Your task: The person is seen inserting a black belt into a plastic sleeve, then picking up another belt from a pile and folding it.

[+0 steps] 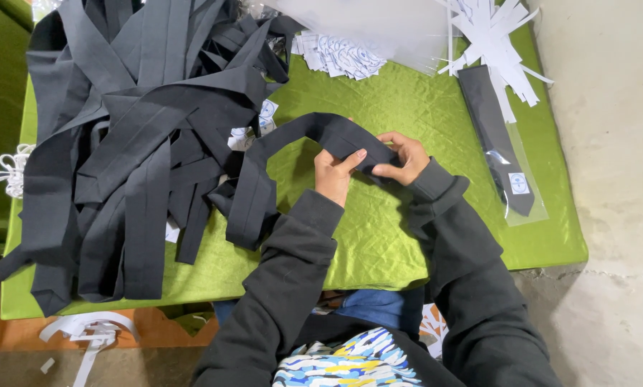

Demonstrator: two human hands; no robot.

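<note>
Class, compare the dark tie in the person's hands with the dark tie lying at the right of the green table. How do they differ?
The held tie is bare and bent into an arch; the tie at the right lies straight and flat, its lower part inside a clear sleeve. The left hand and right hand grip the held tie; nothing touches the other. Both are dark grey.

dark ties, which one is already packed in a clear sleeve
The tie lying alone at the table's right side, in a clear plastic sleeve. The pile on the left and the tie in both hands are bare.

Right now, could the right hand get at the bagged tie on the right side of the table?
Probably yes: bare green cloth lies between the right hand and the bagged tie, though it holds a dark tie.
</note>
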